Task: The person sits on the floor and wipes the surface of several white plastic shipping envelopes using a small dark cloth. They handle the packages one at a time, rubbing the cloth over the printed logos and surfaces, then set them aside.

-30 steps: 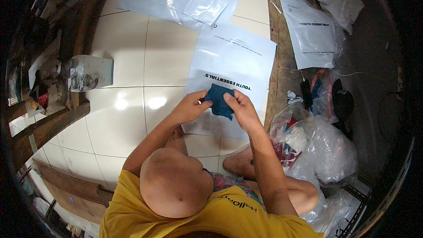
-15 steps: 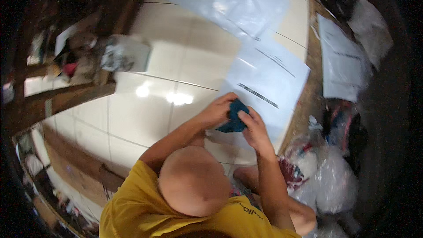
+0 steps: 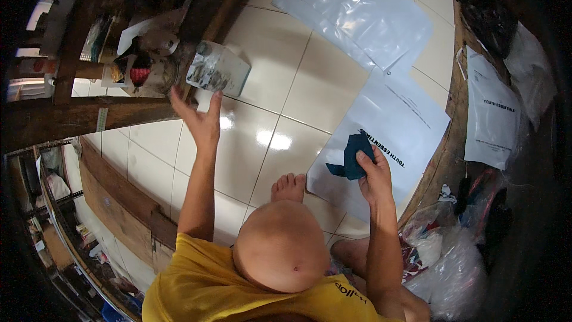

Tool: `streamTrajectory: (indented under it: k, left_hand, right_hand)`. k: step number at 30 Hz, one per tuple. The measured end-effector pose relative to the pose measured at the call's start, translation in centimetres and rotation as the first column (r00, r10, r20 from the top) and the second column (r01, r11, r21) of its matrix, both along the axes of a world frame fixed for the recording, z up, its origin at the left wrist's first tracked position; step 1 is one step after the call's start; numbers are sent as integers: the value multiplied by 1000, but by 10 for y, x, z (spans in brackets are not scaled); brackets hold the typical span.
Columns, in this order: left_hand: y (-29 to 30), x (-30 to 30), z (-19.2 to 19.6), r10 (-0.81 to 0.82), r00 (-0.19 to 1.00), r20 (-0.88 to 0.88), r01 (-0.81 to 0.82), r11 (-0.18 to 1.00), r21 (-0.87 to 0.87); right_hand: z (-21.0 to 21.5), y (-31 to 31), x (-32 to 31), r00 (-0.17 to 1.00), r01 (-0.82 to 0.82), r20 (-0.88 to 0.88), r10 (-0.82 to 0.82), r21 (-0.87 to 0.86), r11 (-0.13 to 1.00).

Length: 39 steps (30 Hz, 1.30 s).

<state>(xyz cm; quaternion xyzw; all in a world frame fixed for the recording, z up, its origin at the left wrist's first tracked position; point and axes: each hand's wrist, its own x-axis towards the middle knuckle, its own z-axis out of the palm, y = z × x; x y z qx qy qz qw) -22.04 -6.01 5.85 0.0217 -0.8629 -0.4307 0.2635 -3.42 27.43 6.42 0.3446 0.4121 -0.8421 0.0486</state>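
A folded dark teal cloth (image 3: 358, 158) is pinched in my right hand (image 3: 375, 174), thumb on top, with a narrow end hanging off to the left. Under it lies a white plastic packaging bag (image 3: 411, 119) with dark print. My left hand (image 3: 201, 120) is stretched out to the far left, fingers spread and holding nothing. Just beyond its fingertips stands a clear, squarish plastic container (image 3: 218, 70) with a greyish content I cannot make out. Whether the fingers touch it is hard to tell.
More white plastic bags (image 3: 357, 12) lie farther off on the tiled floor (image 3: 274, 143). Wooden shelving (image 3: 95, 120) with mixed items runs along the left. At the right are another printed bag (image 3: 491, 107), a black plastic bag (image 3: 476, 0) and clear bags of stuff (image 3: 450, 274).
Both hands were together on the teal cloth. My left hand has let go and reached left toward the container, while the right has moved slightly right, keeping the cloth.
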Motion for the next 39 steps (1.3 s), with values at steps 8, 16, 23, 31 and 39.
streamTrajectory:
  k: [8, 16, 23, 31, 39]
  left_hand:
    - [23, -26, -16, -461, 875, 147, 442, 885, 148]
    - [132, 25, 52, -823, 435, 365, 897, 361, -255]
    - [163, 28, 74, -838, 337, 429, 919, 193, -345]
    - [184, 23, 118, -780, 321, 537, 845, -21, -535]
    - [198, 10, 144, -762, 263, 592, 772, -202, -602]
  right_hand:
    - [25, 14, -17, 997, -25, 79, 5, 250, 968]
    - [28, 20, -13, 992, 109, 7, -128, 488, 866]
    - [17, 29, 3, 992, 116, -107, -63, 630, 768]
    - [1, 25, 3, 988, 153, -34, -149, 251, 956]
    - [-11, 13, -5, 946, 283, -107, -307, -195, 939]
